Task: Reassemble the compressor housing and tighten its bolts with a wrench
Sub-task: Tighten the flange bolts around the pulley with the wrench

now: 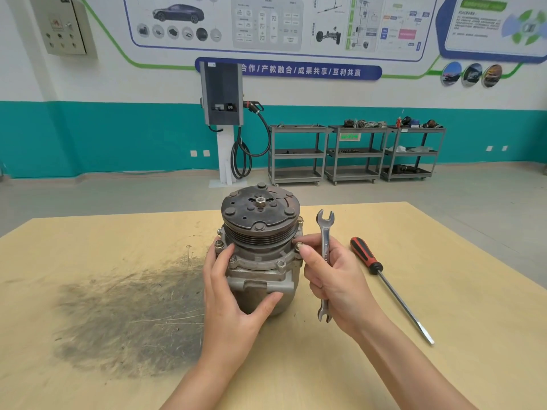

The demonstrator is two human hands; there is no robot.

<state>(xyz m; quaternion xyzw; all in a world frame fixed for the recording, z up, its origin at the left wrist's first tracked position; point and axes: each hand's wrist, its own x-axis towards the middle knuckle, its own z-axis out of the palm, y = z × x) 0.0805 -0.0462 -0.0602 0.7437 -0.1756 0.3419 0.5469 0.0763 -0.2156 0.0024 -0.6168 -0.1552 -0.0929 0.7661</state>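
My left hand [233, 294] grips the compressor [260, 250] while my right hand [334, 279] holds the wrench [325, 232], fingertips pinching a bolt [299, 246].

Far wall [88, 84]: white above, teal band below, poster boards [266, 22] across top. Grey floor [118, 190]. Electrical box [63, 25] far left. Charging station [222, 96] centre. Three grey trolleys [355, 152] far right, parts on shelves. Light-wood table [88, 365] near, dark smudge left.
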